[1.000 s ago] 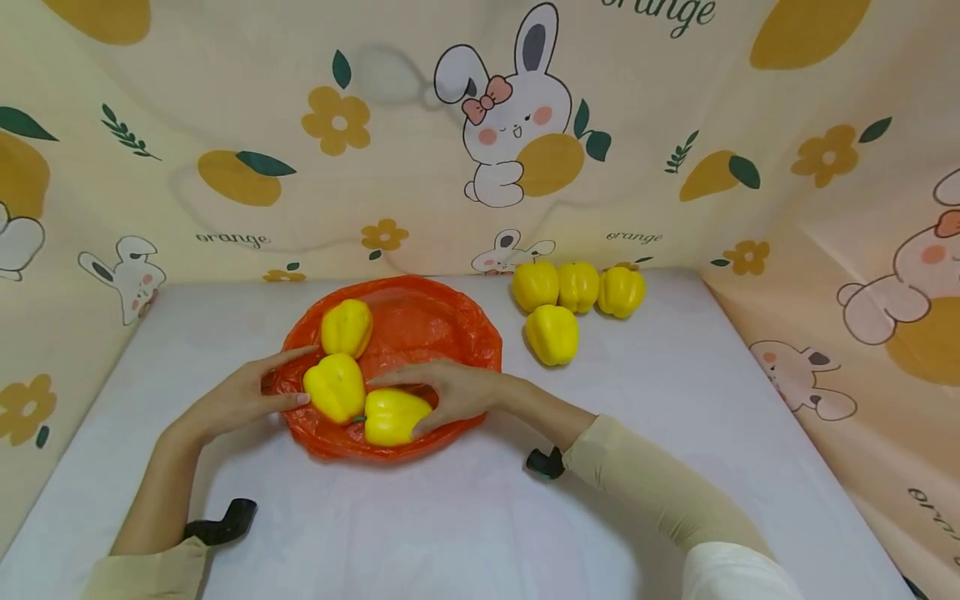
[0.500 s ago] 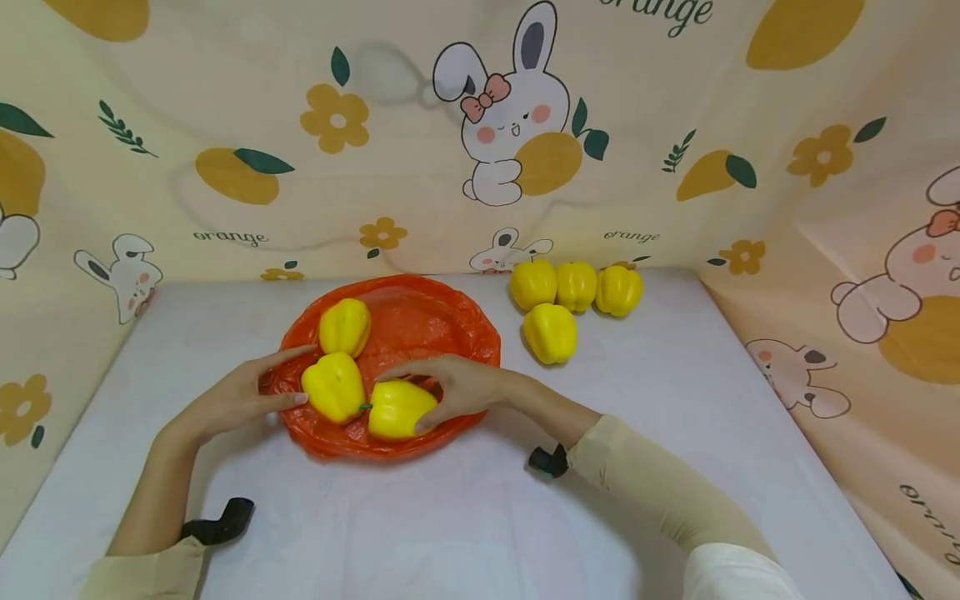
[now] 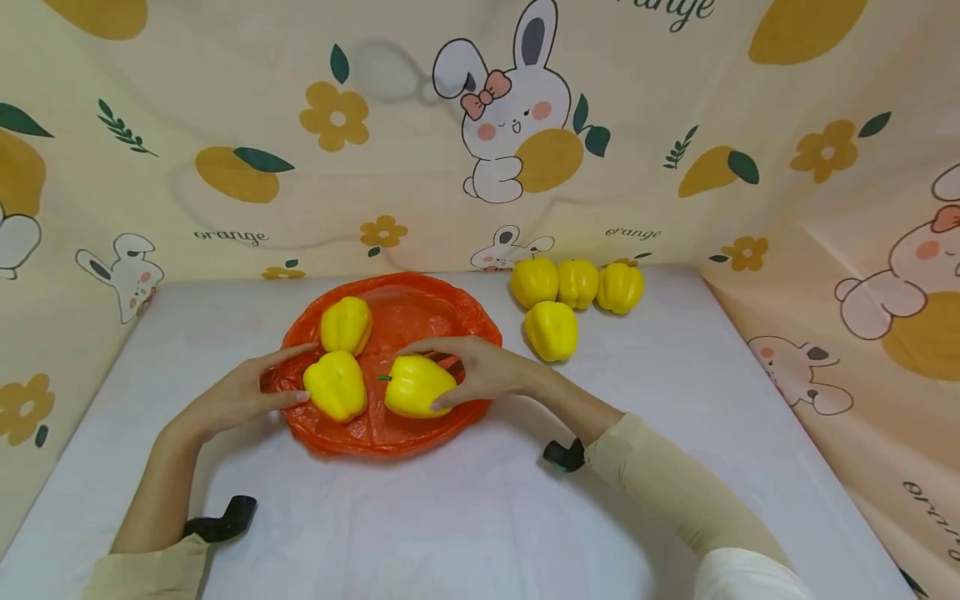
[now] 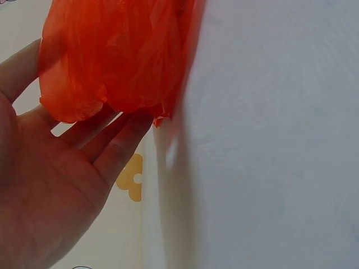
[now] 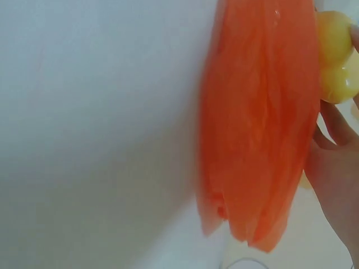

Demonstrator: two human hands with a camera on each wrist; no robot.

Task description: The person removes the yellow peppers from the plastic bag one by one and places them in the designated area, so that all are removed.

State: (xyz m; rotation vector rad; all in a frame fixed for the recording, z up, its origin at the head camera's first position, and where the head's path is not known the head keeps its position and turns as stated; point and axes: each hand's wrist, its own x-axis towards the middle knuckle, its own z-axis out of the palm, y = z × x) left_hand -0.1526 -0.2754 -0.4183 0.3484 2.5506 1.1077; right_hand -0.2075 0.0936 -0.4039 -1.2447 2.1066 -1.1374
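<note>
A red plastic bag lies spread open on the table, its rim forming a rough ring. My left hand holds the bag's left side; in the left wrist view the red film sits between thumb and fingers. Inside the bag at left are two yellow bell peppers, one farther back and one nearer, close to my left thumb. My right hand grips a third yellow bell pepper, stem pointing left, over the bag. The right wrist view shows this pepper partly behind the bag's side.
Several more yellow bell peppers stand grouped at the back right of the white table. A patterned cloth with rabbits and oranges hangs behind and along the sides. Black wrist-worn pieces sit on both forearms.
My right hand has moved the bell pepper right and away from me, apart from the nearer left pepper. My left hand has stayed in place.
</note>
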